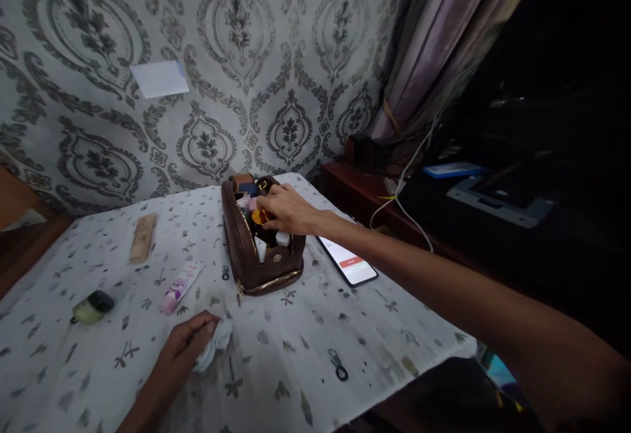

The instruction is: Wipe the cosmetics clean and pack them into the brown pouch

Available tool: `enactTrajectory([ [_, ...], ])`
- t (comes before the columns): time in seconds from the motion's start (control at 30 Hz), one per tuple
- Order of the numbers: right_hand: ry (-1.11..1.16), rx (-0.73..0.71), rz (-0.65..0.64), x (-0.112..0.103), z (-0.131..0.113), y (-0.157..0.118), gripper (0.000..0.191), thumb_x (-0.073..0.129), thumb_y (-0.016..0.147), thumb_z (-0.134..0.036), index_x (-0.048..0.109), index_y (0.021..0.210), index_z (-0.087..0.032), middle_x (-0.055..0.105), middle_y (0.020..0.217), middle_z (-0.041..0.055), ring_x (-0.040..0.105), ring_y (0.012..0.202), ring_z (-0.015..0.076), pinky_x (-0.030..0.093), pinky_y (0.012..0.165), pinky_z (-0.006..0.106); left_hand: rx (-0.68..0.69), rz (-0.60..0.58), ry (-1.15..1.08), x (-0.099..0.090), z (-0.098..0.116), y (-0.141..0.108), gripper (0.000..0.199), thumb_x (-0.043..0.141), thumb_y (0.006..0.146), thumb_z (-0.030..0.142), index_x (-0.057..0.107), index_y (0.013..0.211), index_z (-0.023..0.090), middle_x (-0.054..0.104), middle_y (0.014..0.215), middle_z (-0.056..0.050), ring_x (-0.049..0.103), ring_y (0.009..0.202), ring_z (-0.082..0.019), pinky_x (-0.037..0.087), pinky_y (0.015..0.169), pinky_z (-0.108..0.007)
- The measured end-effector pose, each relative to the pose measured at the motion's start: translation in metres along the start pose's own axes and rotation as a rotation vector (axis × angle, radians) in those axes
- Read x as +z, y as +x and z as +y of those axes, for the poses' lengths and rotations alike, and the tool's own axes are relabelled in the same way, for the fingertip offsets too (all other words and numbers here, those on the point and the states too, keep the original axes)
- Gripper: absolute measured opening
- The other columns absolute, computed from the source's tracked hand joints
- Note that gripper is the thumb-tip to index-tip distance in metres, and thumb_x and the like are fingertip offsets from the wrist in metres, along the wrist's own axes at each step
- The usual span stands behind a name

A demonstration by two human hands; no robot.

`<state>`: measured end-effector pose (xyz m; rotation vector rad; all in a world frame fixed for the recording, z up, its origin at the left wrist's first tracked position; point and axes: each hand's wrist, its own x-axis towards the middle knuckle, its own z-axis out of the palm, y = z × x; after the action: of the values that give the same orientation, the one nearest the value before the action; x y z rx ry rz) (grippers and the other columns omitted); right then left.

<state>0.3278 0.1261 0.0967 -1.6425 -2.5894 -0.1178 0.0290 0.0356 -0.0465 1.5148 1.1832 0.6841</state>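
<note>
A brown toiletry bag (235, 249) stands unzipped on the cloth-covered table, packed with small tubes and bottles. My right hand (288, 209) reaches into it from the right, fingers curled round a small yellow-orange item (257, 217) whose kind I cannot make out. Near the bag's front are a white tube (260, 249) and a white cap (282, 239). My left hand (187, 341) rests low on the table, closed on a crumpled white cloth (215, 346). Outside the bag, left of it, lie a pink-and-white tube (181, 287), a beige tube (142, 238) and a green bottle with a dark cap (93, 306).
A phone (351, 262) with a lit screen lies right of the bag, under my right forearm. White cables (409, 170) hang by a dark red side table (340, 180). The patterned wall (236, 91) stands behind; the table's front edge (424, 370) is at lower right.
</note>
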Motion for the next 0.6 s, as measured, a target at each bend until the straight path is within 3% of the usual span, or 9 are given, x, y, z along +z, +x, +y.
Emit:
enactTrajectory([
  [0.27,-0.092,0.014,0.039,0.022,0.003,0.012,0.028,0.071,0.085,-0.038,0.066,0.103,-0.017,0.070,0.104,0.0113,0.054,0.110,0.0286,0.030,0.093,0.036,0.021,-0.056,0.033,0.001,0.008,0.000,0.051,0.058,0.081,0.067,0.053,0.068,0.018,0.042,0.066,0.002,0.038,0.063,-0.013,0.032,0.057,-0.023],
  [0.43,0.031,-0.047,0.086,0.019,0.009,0.012,0.017,0.073,0.083,-0.032,0.070,0.090,-0.016,0.070,0.104,0.0103,0.056,0.110,0.0265,0.034,0.095,0.035,0.016,-0.097,0.071,-0.001,0.013,0.001,0.054,0.057,0.079,0.071,0.057,0.070,0.018,0.042,0.065,0.002,0.038,0.062,-0.014,0.034,0.058,-0.024],
  [0.5,0.160,-0.055,0.192,0.011,0.006,0.004,0.013,0.071,0.086,-0.027,0.070,0.090,-0.015,0.070,0.103,0.0103,0.059,0.105,0.0244,0.037,0.095,0.034,0.021,-0.096,0.069,-0.001,0.016,0.000,0.052,0.057,0.079,0.069,0.059,0.072,0.018,0.043,0.066,0.002,0.039,0.064,-0.014,0.035,0.059,-0.024],
  [0.6,0.422,-0.006,0.488,-0.007,-0.008,-0.026,0.013,0.062,0.092,-0.026,0.070,0.093,-0.016,0.072,0.100,0.0089,0.064,0.102,0.0234,0.044,0.093,0.036,0.036,-0.090,0.050,-0.001,0.018,-0.002,0.049,0.056,0.082,0.066,0.059,0.071,0.018,0.046,0.068,0.000,0.042,0.067,-0.015,0.037,0.062,-0.025],
])
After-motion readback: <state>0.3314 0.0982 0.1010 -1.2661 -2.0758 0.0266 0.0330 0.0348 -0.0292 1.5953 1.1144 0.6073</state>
